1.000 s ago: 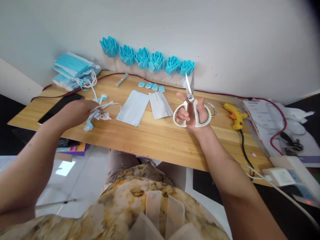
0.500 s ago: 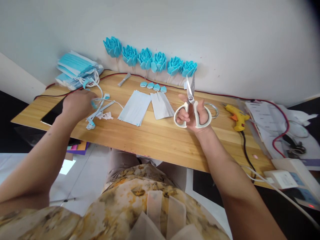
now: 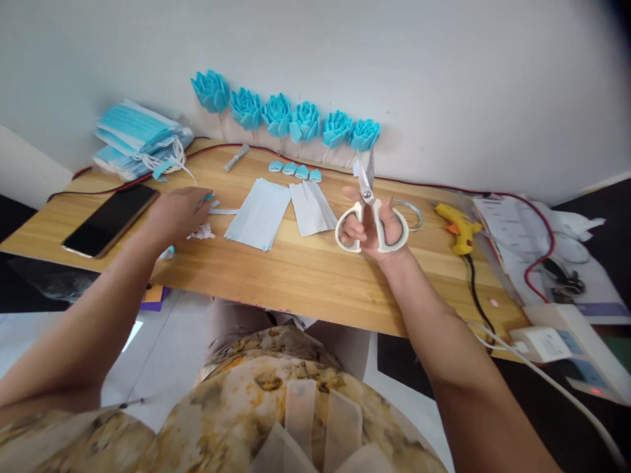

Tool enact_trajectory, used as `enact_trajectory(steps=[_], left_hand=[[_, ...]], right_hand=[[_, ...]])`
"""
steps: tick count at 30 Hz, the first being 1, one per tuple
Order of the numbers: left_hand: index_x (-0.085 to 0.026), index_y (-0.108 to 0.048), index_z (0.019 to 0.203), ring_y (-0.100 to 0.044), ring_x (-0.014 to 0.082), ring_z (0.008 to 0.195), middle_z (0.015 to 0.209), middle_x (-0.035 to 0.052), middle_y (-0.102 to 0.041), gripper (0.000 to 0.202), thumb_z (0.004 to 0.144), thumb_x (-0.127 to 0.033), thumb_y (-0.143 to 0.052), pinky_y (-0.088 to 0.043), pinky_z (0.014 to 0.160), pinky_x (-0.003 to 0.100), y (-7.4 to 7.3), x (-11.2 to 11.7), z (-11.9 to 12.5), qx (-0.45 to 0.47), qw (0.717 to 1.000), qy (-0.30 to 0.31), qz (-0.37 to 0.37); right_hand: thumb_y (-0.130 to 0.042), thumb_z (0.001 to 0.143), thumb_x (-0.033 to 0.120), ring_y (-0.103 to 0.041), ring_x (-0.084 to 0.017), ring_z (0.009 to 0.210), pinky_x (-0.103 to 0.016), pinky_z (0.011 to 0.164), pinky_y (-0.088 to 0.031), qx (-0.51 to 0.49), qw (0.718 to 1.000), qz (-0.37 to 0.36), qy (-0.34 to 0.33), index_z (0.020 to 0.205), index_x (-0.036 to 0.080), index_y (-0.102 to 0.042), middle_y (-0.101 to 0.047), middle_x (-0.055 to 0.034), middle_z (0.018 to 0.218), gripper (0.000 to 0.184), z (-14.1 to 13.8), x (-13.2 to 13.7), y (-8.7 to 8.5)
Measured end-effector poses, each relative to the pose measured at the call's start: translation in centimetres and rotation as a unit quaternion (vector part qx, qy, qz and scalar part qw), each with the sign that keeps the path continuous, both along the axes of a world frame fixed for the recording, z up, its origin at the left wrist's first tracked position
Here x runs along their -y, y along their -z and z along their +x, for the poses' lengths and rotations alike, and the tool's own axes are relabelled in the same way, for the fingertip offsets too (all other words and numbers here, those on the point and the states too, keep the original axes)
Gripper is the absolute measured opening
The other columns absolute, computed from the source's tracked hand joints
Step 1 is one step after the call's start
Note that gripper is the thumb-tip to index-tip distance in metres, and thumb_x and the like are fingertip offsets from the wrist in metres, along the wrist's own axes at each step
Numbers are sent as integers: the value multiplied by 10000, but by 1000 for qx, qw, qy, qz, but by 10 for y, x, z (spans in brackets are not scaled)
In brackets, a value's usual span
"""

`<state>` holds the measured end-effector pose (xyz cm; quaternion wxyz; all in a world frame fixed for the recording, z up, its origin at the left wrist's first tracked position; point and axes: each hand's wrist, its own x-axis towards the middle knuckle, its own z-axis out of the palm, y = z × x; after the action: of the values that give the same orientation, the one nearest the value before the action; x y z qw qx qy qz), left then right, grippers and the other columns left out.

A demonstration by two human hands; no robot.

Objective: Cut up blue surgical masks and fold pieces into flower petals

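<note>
My right hand (image 3: 373,226) is closed round the white handles of a pair of scissors (image 3: 369,210), blades pointing up and away. My left hand (image 3: 175,213) lies palm down over a heap of blue and white mask strips and scraps (image 3: 201,231) on the wooden table (image 3: 296,276); its fingers curl over them, and whether they grip a strip is hidden. Two cut pieces of mask cloth, one pale blue (image 3: 259,213) and one white (image 3: 310,207), lie flat between my hands. Several small blue folded petals (image 3: 294,169) sit behind them.
A row of blue cloth flowers (image 3: 283,118) leans on the wall. A stack of face masks (image 3: 138,138) is at the back left, a phone (image 3: 111,219) beside it. A yellow glue gun (image 3: 456,223), a wire ring (image 3: 414,213), cables, papers and a charger (image 3: 539,341) lie right.
My left hand moved back from the mask stack toward the scraps, nearer the blue cloth piece. The phone is now uncovered. My right hand still holds the scissors upright.
</note>
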<state>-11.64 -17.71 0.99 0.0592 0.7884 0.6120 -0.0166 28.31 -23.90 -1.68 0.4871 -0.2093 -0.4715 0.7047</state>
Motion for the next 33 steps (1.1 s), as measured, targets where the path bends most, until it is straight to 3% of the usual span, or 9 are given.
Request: enact_trajectory(steps=[2, 4, 7, 10, 15, 19, 27, 30, 33], left_hand=[[-67, -546, 1490, -596, 397, 1353, 1491, 225, -610, 576, 1037, -356, -337, -455, 1129, 533, -2, 7, 4, 43, 999, 17, 7], [-51, -629, 1390, -550, 392, 1412, 1481, 222, -617, 533, 1026, -353, -384, -402, 1193, 530, -12, 16, 15, 88, 991, 57, 84], [-122, -707, 1292, -593, 323, 1372, 1415, 163, -680, 471, 1002, -419, -484, -418, 1195, 466, -31, 28, 49, 253, 946, 111, 168], [-205, -767, 1162, -726, 221, 1013, 1189, 77, -783, 364, 926, -417, -589, -564, 944, 372, -40, 31, 97, 402, 904, 135, 57], [-217, -721, 1280, -694, 224, 1058, 1196, 90, -761, 488, 841, -430, -721, -547, 901, 359, -32, 17, 155, 572, 803, 126, -110], [-189, -775, 1021, -686, 190, 914, 1037, 74, -777, 337, 771, -415, -793, -540, 851, 339, -27, 12, 167, 623, 753, 94, -190], [-180, -707, 768, -612, 133, 717, 778, 21, -714, 239, 751, -402, -795, -520, 802, 321, -32, 18, 173, 661, 713, 98, -210], [-179, -684, 743, -608, 140, 709, 736, 18, -689, 205, 734, -367, -764, -523, 796, 322, -34, 16, 172, 648, 735, 88, -181], [-193, -691, 751, -617, 160, 721, 727, 15, -686, 148, 711, -330, -727, -525, 788, 329, -33, 11, 157, 601, 789, 43, -119]], right_hand=[[-556, 914, 768, -441, -97, 491, -281, 580, -529, 0, 1000, -9, -7, 1296, 250, -653, -500, 80, 598, 651, -2, 1, -1], [-533, 923, 773, -441, -96, 474, -287, 585, -543, 8, 1000, -22, -13, 1316, 239, -631, -515, 86, 589, 671, -5, 2, -1], [-527, 922, 779, -459, -111, 463, -307, 579, -558, 38, 999, -27, -26, 1333, 225, -605, -541, 90, 569, 695, -10, 5, -2], [-575, 896, 781, -501, -125, 481, -306, 570, -559, 53, 997, 2, -50, 1293, 211, -596, -568, 81, 570, 696, -16, 10, -3], [-593, 874, 798, -510, -127, 465, -298, 565, -557, 46, 994, 32, -93, 1210, 207, -591, -570, 78, 550, 680, -23, 14, -4], [-591, 845, 833, -499, -123, 461, -301, 565, -569, 47, 993, 31, -103, 1251, 193, -591, -576, 78, 551, 758, -23, 13, -4], [-575, 883, 802, -481, -102, 475, -290, 584, -568, 24, 991, 42, -127, 1372, 175, -578, -569, 81, 576, 796, -23, 11, -2], [-571, 882, 806, -479, -109, 470, -294, 574, -564, 29, 991, 38, -126, 1412, 167, -559, -567, 83, 562, 830, -24, 12, -2], [-581, 846, 839, -484, -121, 458, -301, 556, -561, 34, 991, 31, -125, 1357, 170, -606, -582, 72, 546, 842, -21, 12, -3]])
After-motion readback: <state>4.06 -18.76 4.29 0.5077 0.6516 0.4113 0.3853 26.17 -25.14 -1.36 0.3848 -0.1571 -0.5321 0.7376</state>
